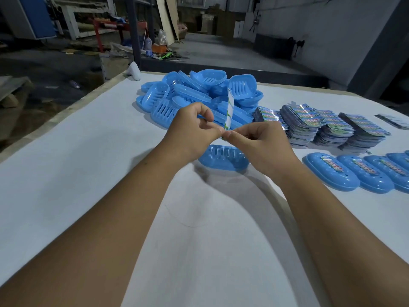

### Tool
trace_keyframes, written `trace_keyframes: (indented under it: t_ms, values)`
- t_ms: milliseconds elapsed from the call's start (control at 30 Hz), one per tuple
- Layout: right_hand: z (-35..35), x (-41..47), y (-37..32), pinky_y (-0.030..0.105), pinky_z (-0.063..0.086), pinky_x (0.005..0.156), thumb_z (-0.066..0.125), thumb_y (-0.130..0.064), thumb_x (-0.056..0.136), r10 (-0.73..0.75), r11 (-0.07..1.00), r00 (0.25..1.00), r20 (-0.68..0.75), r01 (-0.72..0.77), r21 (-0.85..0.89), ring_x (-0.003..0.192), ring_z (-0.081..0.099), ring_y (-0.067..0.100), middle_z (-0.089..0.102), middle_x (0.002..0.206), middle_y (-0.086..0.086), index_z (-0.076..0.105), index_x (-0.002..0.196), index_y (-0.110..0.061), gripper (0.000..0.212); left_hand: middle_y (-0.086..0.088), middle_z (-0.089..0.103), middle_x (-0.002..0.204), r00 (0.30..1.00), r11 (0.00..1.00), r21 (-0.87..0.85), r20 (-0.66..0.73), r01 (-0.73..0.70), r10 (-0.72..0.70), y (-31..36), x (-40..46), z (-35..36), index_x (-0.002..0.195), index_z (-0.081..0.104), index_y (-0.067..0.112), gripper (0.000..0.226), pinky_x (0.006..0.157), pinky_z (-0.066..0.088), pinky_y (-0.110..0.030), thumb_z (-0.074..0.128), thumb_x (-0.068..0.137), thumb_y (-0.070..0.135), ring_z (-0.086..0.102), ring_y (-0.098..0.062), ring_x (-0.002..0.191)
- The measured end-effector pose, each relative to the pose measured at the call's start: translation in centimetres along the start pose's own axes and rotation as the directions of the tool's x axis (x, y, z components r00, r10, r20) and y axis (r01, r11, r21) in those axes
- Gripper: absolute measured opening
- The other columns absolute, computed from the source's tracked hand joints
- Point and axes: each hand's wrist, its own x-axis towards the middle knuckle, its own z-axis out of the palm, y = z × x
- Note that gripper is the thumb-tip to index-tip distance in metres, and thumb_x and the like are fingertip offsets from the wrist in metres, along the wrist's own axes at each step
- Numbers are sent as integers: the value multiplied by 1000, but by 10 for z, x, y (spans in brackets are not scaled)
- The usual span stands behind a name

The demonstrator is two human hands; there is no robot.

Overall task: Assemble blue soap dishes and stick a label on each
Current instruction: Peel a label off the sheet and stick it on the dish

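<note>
Both hands meet in front of the person, above the white bench (88, 173). The left hand (192, 131) and the right hand (256, 145) come together at their fingertips and pinch the lower end of a label strip (229, 109), which stands almost upright between them, its long axis running up and away from the hands, its top end free in the air. The pale side faces this way; it looks as if the backing is being picked apart at that bottom corner, though the exact grip is too small to make out.

What matters for the next move lies straight below: an assembled blue soap dish (223, 160) sits on the bench just beneath and slightly nearer the person than the pinch point, slotted face up, its long axis running left to right. So the upright strip stands crosswise to it and, I judge, must be tipped down and turned to lie along the dish. The dish lies between the two wrists, about equally close to either hand.

To the right, a row of labelled dishes (332, 173) lies side by side, each with a strip across its top. Beyond that row are stacks of labels (309, 127), and behind the hands a heap of loose dish parts (199, 91).
</note>
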Motion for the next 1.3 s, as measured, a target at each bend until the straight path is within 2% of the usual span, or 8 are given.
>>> trace_keyframes:
  t_ms: [133, 267, 367, 467, 633, 867, 1033, 1300]
  values:
    - [0, 1, 0, 18, 30, 47, 79, -32, 85, 32, 998, 999, 1, -32, 48, 51, 37, 9, 52, 55, 0, 79, 72, -22, 17, -3, 78, 81, 1000, 1000, 22, -4, 4, -4, -2, 0, 0, 82, 52, 25, 30, 85, 58, -41, 80, 82, 16, 73, -27, 84]
    - [0, 1, -3, 29, 41, 63, 81, -32, 79, 85, 992, 996, -5, -85, 89, 65, 50, 12, 70, 79, 21, 81, 73, -25, 10, 0, 77, 78, 998, 997, 67, -45, 37, -34, -2, 2, 0, 82, 52, 25, 28, 82, 57, -37, 78, 81, 16, 72, -23, 85]
    - [-2, 3, -2, 17, 42, 55, 79, -29, 79, 132, 986, 991, -30, -128, 106, 57, 51, 4, 70, 65, 2, 80, 67, -26, 13, -3, 76, 79, 994, 995, 70, -85, 77, -71, -2, 3, -2, 80, 51, 26, 29, 78, 54, -31, 77, 78, 13, 71, -23, 84]
    - [-4, 3, -1, 16, 38, 49, 79, -28, 80, 191, 976, 981, -30, -186, 116, 52, 46, 4, 63, 59, -9, 76, 60, -26, 20, -6, 76, 80, 989, 989, 100, -116, 105, -94, -5, 5, -5, 79, 51, 25, 28, 71, 52, -29, 76, 77, 13, 68, -22, 75]
    - [-6, 4, -1, 27, 36, 55, 78, -31, 73, 254, 960, 967, -35, -248, 132, 58, 43, 12, 59, 63, -1, 72, 58, -20, 20, 0, 70, 75, 978, 980, 122, -153, 159, -140, -9, 8, -10, 79, 53, 25, 23, 60, 43, -28, 74, 75, 17, 56, -15, 63]
    - [-8, 4, -2, 38, 32, 66, 76, -38, 61, 322, 937, 945, -51, -311, 158, 68, 38, 21, 51, 70, 9, 68, 65, -8, 32, 7, 60, 77, 967, 950, 253, -221, 181, -126, -13, 10, -16, 80, 56, 25, 17, 61, 41, -28, 72, 79, 19, 56, -15, 72]
    - [-10, 6, 2, 33, 36, 59, 77, -34, 69, 350, 925, 935, -62, -335, 176, 63, 42, 16, 58, 63, -4, 71, 65, -11, 23, 11, 59, 81, 961, 925, 330, -258, 186, -101, -13, 10, -21, 87, 60, 22, 13, 74, 49, -32, 72, 83, 20, 60, -20, 85]
    - [-12, 6, 1, 28, 35, 53, 77, -30, 71, 383, 908, 921, -65, -363, 211, 61, 42, 15, 58, 63, -6, 71, 63, -18, 16, 11, 52, 81, 947, 886, 391, -289, 250, -140, -15, 12, -33, 98, 60, 18, 15, 74, 47, -32, 68, 85, 16, 57, -22, 87]
